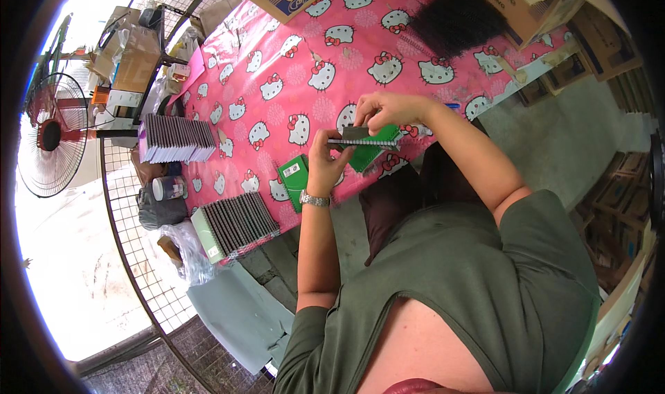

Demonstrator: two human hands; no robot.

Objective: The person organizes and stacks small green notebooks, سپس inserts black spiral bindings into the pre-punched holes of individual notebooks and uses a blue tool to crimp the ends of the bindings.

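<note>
Pink patterned cloth [267,117] covers the worktable, which stands beside a wire-mesh partition with a standing fan [50,136] at the far left. Near the middle of the table's near edge, a spiral notebook [379,144] is held off the cloth, seen nearly edge-on. The person's left hand [324,162] is closed on its left end, thumb on the near side; a metal watch [315,199] is on that wrist. The right hand [385,111] is above the notebook, fingers bent together at a dark piece [355,133]; whether they pinch it cannot be told.

One green notebook [294,179] lies on the cloth just left of the left wrist. Another green cover [366,158] shows beneath the held notebook; contact between them cannot be determined. Two rows of notebooks stand at the left: a purple-ended row [176,139] and, nearer the person, a pale-green-ended row [239,224]. At the far right of the table, a heap of black wire spirals [460,20] lies beside an open cardboard box [523,9].
</note>
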